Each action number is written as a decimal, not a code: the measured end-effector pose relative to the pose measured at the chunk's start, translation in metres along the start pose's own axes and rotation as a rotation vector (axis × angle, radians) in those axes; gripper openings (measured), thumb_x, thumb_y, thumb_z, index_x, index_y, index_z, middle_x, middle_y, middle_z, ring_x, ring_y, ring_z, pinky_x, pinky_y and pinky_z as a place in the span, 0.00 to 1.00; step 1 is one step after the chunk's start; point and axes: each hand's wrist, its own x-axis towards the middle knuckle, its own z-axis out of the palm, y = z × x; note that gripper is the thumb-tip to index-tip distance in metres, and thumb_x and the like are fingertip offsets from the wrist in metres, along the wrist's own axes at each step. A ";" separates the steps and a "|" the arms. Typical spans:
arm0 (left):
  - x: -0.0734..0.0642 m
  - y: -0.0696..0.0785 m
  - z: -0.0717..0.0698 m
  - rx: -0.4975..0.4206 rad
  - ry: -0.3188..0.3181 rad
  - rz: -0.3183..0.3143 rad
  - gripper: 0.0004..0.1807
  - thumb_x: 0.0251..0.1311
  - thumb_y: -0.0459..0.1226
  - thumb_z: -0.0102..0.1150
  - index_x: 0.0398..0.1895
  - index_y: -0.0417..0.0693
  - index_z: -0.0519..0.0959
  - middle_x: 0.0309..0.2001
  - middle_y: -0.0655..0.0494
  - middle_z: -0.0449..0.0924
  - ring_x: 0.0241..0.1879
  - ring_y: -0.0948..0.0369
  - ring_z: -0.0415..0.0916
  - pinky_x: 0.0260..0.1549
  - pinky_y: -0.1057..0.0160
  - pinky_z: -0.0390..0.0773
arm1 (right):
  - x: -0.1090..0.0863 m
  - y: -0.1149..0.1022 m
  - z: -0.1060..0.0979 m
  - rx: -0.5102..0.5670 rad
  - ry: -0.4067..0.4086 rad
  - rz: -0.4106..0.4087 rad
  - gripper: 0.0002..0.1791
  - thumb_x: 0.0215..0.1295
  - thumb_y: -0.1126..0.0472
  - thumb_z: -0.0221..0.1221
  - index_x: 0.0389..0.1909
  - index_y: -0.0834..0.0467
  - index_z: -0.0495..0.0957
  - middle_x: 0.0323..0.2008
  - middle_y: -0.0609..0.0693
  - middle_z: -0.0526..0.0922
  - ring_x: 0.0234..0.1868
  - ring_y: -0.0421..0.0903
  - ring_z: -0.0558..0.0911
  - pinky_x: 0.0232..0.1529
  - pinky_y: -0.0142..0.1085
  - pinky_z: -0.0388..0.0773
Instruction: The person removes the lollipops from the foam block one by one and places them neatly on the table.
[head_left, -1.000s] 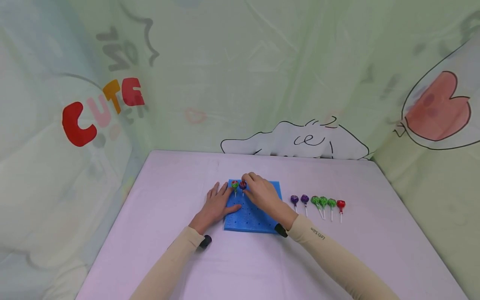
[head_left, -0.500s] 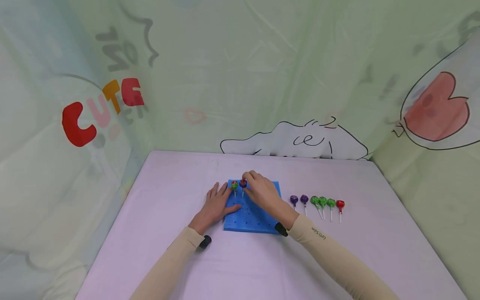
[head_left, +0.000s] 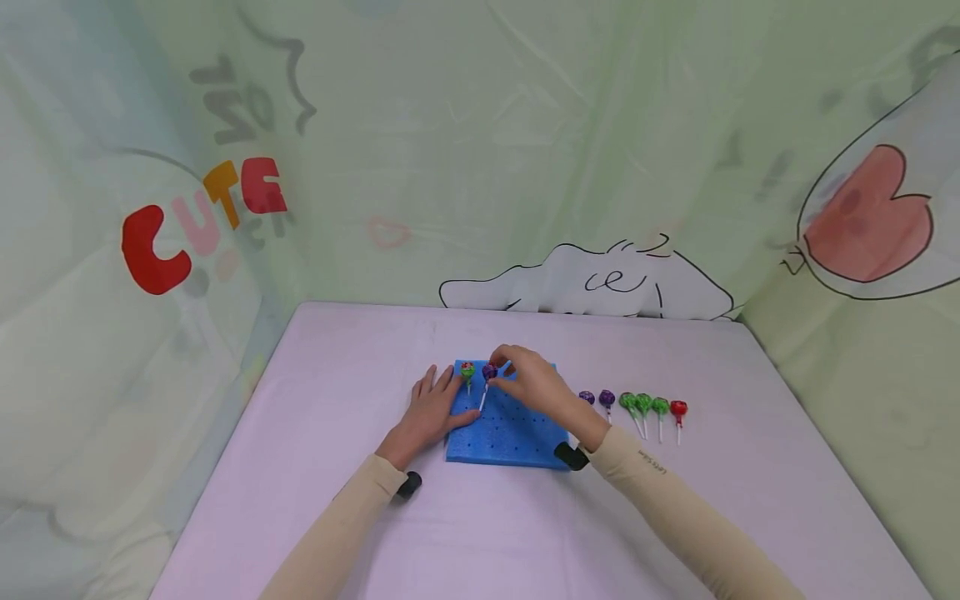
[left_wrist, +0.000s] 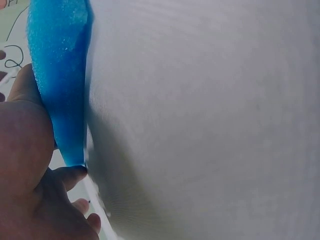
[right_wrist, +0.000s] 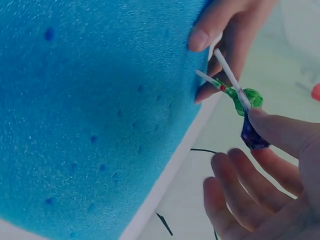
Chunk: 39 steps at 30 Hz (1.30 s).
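Observation:
My right hand [head_left: 542,390] pinches a purple lollipop [head_left: 490,372] by its wrapped head, between thumb and fingers. Its white stick points down toward me, and in the right wrist view the stick's tip is in the air above the blue foam board [right_wrist: 100,85]. A green lollipop [head_left: 468,371] stands upright in the board's back left corner. My left hand [head_left: 429,417] rests at the board's left edge, fingers straight, thumb lying over the top. In the left wrist view the same hand [left_wrist: 30,145] lies against the board's side [left_wrist: 65,75].
To the right of the board, a row of lollipops lies on the pink-covered table [head_left: 337,350]: purple ones [head_left: 607,399], several green ones [head_left: 643,403] and a red one [head_left: 678,409]. Rows of small holes mark the board. Printed cloth walls [head_left: 420,167] surround the table.
My right hand has drawn the purple lollipop up out of the board; more of its stick shows and it tilts. The hand has shifted slightly right. My left hand stays put.

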 end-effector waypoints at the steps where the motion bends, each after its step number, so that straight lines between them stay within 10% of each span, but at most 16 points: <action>1: 0.000 0.000 0.000 -0.002 0.000 0.000 0.44 0.67 0.64 0.51 0.78 0.49 0.59 0.80 0.42 0.49 0.80 0.38 0.37 0.75 0.38 0.44 | 0.000 0.001 -0.001 0.025 -0.013 0.002 0.17 0.67 0.58 0.65 0.54 0.59 0.78 0.51 0.55 0.84 0.50 0.54 0.85 0.49 0.44 0.84; 15: -0.001 0.001 -0.001 -0.019 -0.009 0.003 0.45 0.67 0.64 0.51 0.78 0.48 0.58 0.81 0.42 0.48 0.80 0.37 0.36 0.75 0.37 0.43 | -0.001 0.016 -0.009 0.184 -0.167 0.041 0.16 0.67 0.56 0.66 0.53 0.57 0.81 0.49 0.56 0.85 0.50 0.55 0.85 0.54 0.48 0.82; 39: -0.001 0.001 0.002 -0.006 -0.009 -0.002 0.45 0.67 0.64 0.51 0.79 0.48 0.57 0.81 0.42 0.47 0.80 0.39 0.35 0.76 0.39 0.43 | -0.019 0.040 -0.024 0.180 -0.172 0.059 0.17 0.67 0.57 0.65 0.54 0.59 0.81 0.49 0.57 0.85 0.49 0.55 0.84 0.53 0.48 0.83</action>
